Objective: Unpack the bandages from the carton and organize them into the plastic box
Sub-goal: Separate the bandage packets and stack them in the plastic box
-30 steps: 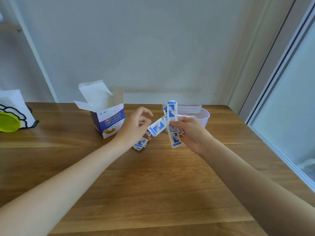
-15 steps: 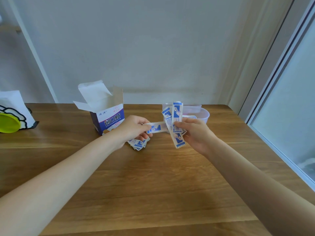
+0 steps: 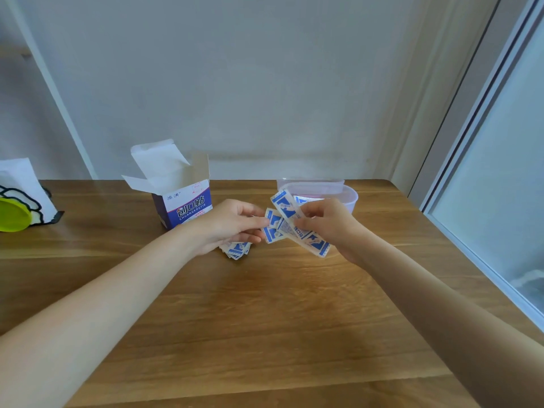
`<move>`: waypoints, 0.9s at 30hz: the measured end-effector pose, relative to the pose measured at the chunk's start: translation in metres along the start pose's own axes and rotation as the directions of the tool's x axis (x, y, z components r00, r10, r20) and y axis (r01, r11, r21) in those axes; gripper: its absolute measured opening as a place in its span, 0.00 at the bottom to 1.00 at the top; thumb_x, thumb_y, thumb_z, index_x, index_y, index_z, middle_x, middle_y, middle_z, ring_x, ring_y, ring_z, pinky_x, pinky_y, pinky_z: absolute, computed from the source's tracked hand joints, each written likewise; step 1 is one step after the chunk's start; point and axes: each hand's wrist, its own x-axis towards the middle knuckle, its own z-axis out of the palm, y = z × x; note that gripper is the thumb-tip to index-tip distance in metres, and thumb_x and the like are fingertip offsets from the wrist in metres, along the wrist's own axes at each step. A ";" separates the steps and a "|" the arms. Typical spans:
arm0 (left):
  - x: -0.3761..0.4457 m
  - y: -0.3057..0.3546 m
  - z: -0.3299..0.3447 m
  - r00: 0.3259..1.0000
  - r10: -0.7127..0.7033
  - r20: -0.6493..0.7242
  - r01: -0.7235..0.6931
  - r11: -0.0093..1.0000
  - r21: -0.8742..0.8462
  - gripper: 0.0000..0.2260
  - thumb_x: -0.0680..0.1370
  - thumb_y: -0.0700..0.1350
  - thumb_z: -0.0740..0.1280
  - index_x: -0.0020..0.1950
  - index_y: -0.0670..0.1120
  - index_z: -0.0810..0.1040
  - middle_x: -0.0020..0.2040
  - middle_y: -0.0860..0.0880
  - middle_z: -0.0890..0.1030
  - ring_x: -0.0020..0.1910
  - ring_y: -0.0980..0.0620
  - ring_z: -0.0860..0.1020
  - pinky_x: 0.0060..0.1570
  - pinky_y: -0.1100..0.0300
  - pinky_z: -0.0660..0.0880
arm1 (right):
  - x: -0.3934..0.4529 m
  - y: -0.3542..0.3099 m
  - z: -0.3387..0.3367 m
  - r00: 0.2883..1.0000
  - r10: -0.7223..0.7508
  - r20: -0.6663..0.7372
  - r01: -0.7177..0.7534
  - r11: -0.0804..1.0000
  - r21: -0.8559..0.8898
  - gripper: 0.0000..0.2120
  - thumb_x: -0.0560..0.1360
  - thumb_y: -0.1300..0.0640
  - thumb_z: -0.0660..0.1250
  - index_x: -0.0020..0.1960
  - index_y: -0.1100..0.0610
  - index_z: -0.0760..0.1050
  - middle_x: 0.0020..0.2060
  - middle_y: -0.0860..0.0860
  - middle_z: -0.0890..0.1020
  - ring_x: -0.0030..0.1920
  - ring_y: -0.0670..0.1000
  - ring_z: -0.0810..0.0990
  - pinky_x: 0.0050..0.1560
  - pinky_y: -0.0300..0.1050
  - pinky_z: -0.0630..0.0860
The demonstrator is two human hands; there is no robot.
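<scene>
**Two hands sorting wrapped bandages over a wooden table**

Nearest, bare forearms reach across the wooden table (image 3: 265, 319); the right hand (image 3: 332, 228) pinches a tilted fan of bandages (image 3: 297, 228); the left hand (image 3: 229, 225) closes finger and thumb on one of them; a loose pile (image 3: 237, 250) lies beneath it; behind stand the open carton (image 3: 182, 201) and, right, the plastic box (image 3: 350, 198).
</scene>
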 end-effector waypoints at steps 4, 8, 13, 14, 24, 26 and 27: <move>0.003 -0.003 0.004 0.998 0.035 -0.060 -0.031 0.997 0.070 0.10 0.75 0.39 0.67 0.56 0.40 0.77 0.39 0.46 0.81 0.30 0.59 0.80 0.36 0.69 0.79 | -0.002 -0.001 0.005 0.998 0.011 0.069 -0.009 0.999 -0.038 0.04 0.75 0.61 0.66 0.48 0.53 0.77 0.41 0.47 0.80 0.44 0.49 0.80 0.48 0.43 0.78; 0.005 -0.007 -0.004 0.985 0.025 -0.168 -0.007 0.994 0.108 0.05 0.74 0.39 0.69 0.49 0.42 0.78 0.36 0.46 0.80 0.31 0.57 0.79 0.39 0.66 0.80 | -0.003 0.005 0.003 0.986 0.097 0.136 -0.087 0.993 -0.075 0.13 0.73 0.64 0.68 0.58 0.57 0.77 0.50 0.52 0.82 0.50 0.51 0.81 0.51 0.45 0.79; 0.000 -0.014 -0.011 0.959 -0.031 -0.281 0.044 0.998 0.040 0.06 0.74 0.35 0.68 0.44 0.45 0.74 0.39 0.43 0.80 0.33 0.52 0.79 0.34 0.66 0.79 | -0.006 0.011 -0.005 0.979 0.154 0.131 -0.184 0.946 0.268 0.15 0.72 0.72 0.65 0.57 0.61 0.75 0.47 0.56 0.81 0.43 0.52 0.81 0.41 0.42 0.80; -0.001 -0.015 -0.011 0.959 -0.046 -0.278 0.055 0.998 0.022 0.06 0.75 0.35 0.68 0.46 0.44 0.74 0.40 0.42 0.80 0.33 0.52 0.80 0.35 0.65 0.80 | -0.007 0.009 -0.006 0.982 0.141 0.125 -0.182 0.887 0.425 0.15 0.73 0.73 0.63 0.56 0.62 0.75 0.44 0.56 0.80 0.40 0.51 0.80 0.37 0.40 0.79; -0.005 -0.012 0.018 0.994 -0.019 -0.104 -0.014 0.953 -0.304 0.03 0.75 0.35 0.67 0.46 0.41 0.73 0.47 0.40 0.82 0.37 0.51 0.84 0.36 0.66 0.80 | -0.010 -0.002 0.013 0.919 0.365 -0.150 -0.037 0.459 0.887 0.12 0.75 0.72 0.61 0.57 0.65 0.71 0.53 0.58 0.78 0.44 0.52 0.78 0.38 0.40 0.79; -0.005 -0.013 0.020 0.993 -0.014 -0.114 -0.020 0.955 -0.296 0.03 0.75 0.36 0.67 0.46 0.41 0.73 0.46 0.40 0.82 0.36 0.52 0.84 0.36 0.66 0.80 | -0.011 -0.004 0.017 0.926 0.353 -0.132 -0.030 0.418 0.908 0.09 0.75 0.74 0.60 0.51 0.64 0.71 0.51 0.58 0.77 0.42 0.51 0.78 0.44 0.44 0.77; -0.004 -0.013 0.021 0.993 -0.015 -0.119 -0.020 0.958 -0.286 0.03 0.75 0.36 0.67 0.46 0.41 0.73 0.46 0.40 0.82 0.35 0.53 0.84 0.36 0.65 0.81 | -0.012 -0.005 0.019 0.931 0.345 -0.120 -0.037 0.416 0.909 0.08 0.75 0.74 0.60 0.49 0.64 0.72 0.51 0.58 0.77 0.42 0.51 0.78 0.46 0.45 0.77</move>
